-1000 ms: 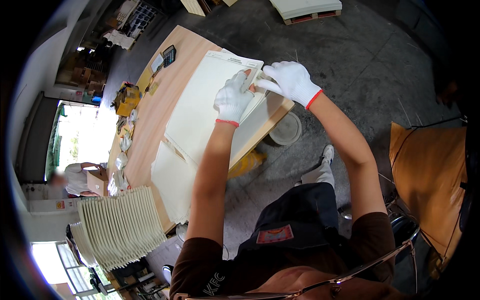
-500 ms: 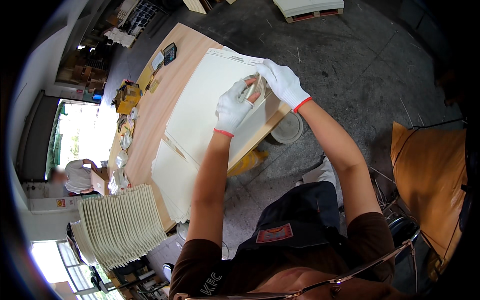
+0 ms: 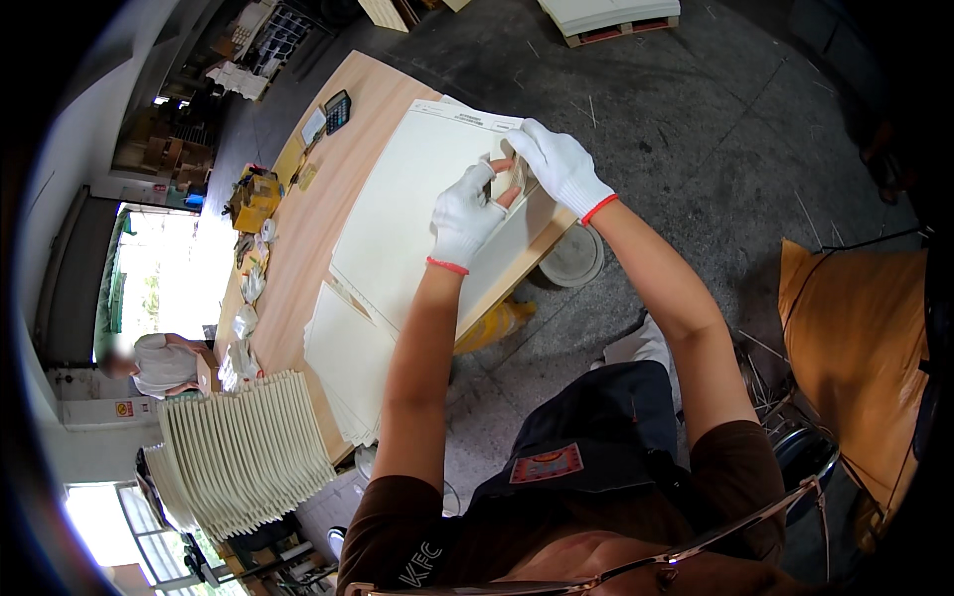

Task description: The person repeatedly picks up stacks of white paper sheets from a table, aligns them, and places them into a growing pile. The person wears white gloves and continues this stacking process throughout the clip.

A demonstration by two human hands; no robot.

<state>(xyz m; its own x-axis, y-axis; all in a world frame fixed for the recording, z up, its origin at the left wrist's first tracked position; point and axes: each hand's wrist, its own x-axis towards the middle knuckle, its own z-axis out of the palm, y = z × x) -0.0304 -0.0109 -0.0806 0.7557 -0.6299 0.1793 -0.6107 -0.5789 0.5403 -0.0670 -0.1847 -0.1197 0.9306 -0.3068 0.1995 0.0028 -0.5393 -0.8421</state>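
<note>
Large cream-white sheets (image 3: 397,199) lie stacked on the wooden table, with small print along their far edge. My right hand (image 3: 558,167), in a white knit glove with a red cuff, grips the bent-up corner of the sheets at the table's right edge. Facing it, my left hand (image 3: 467,214) wears a similar glove that leaves the thumb and a finger bare. Those two bare tips are apart and touch the curled sheet edges beside my right hand. My right fingertips are partly hidden behind the corner.
More sheets (image 3: 348,363) lie nearer on the wooden table (image 3: 373,84). A thick bundle of folded white pieces (image 3: 248,452) stands at left. A calculator (image 3: 338,111) and yellow box (image 3: 256,199) line the far side. Another person (image 3: 164,363) holds a carton. An orange sack (image 3: 845,348) stands right.
My left thumb and finger have shifted slightly on the curled sheet edges. My right hand stays at the corner. The other person at left has moved a little to the right.
</note>
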